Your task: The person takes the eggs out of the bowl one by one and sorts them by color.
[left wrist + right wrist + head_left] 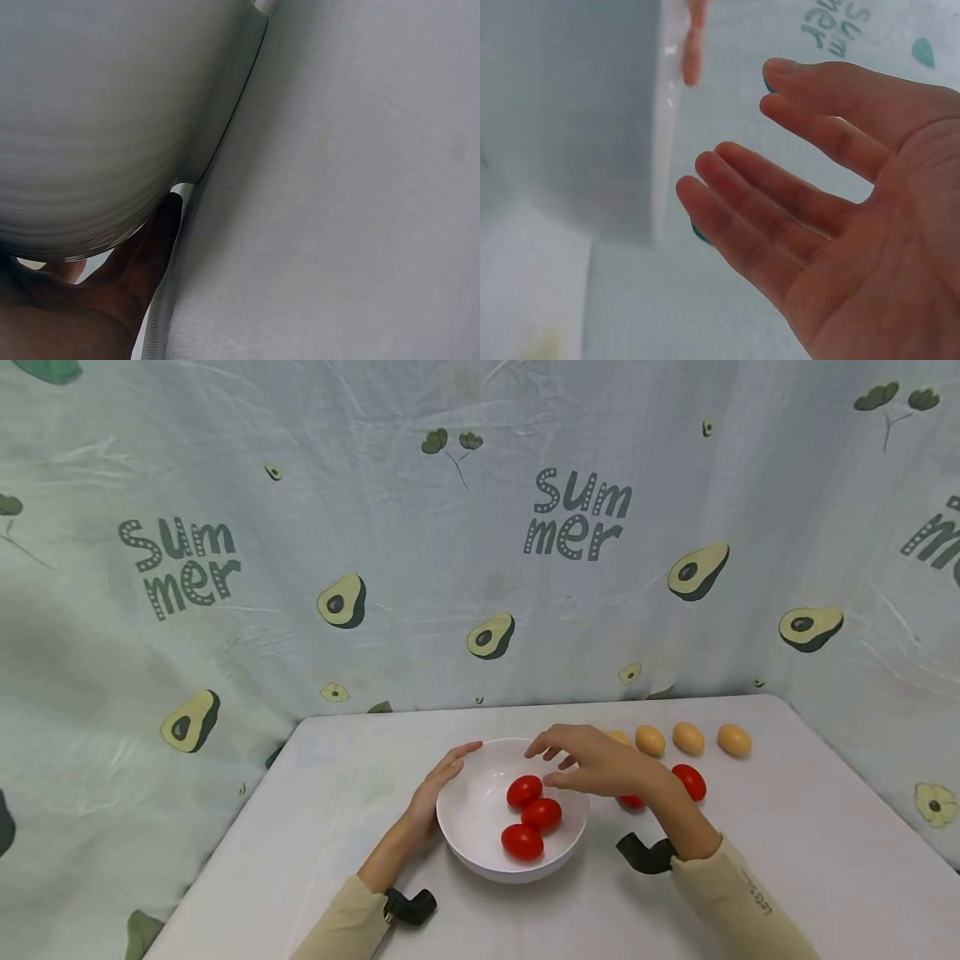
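A white bowl stands on the table with three red eggs lying together in it. My left hand rests against the bowl's left side, fingers extended along the rim. From the left wrist view, the fingers lie against the outer wall of the bowl. Over the bowl's right rim hovers my right hand, its fingers spread and slightly bent. The right wrist view shows its bare palm and parted fingers, holding nothing, beside the bowl's side.
Several yellow eggs form a row at the back right of the table. Nearer the bowl lie more red eggs, one partly hidden behind my right wrist. A printed curtain hangs along the table's back edge.
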`<state>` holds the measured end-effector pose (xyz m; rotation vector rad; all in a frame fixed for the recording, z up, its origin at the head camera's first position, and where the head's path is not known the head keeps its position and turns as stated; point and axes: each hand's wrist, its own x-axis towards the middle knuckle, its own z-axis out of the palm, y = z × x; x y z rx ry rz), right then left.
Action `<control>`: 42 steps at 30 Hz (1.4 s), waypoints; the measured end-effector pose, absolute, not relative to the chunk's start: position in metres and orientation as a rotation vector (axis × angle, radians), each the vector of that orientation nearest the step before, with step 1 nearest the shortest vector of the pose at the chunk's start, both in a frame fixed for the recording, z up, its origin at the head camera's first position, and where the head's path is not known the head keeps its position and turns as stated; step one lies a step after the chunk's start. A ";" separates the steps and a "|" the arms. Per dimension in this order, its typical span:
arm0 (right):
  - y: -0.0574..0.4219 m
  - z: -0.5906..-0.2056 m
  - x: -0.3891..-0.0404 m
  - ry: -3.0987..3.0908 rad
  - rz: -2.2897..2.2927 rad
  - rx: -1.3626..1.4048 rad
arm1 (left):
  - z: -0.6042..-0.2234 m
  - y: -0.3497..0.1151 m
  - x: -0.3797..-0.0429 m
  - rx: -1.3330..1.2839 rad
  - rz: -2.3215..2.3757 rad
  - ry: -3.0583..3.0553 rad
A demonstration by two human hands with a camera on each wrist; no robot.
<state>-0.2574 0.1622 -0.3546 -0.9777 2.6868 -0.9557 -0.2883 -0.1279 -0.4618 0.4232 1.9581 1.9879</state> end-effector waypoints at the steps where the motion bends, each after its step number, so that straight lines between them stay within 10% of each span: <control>1: 0.156 -0.358 -0.259 2.689 -0.937 -0.964 | -0.462 -0.128 -0.289 0.424 1.986 1.961; 42: 0.106 -0.404 -0.261 2.756 -0.454 -0.835 | -0.463 -0.127 -0.288 0.422 1.997 1.952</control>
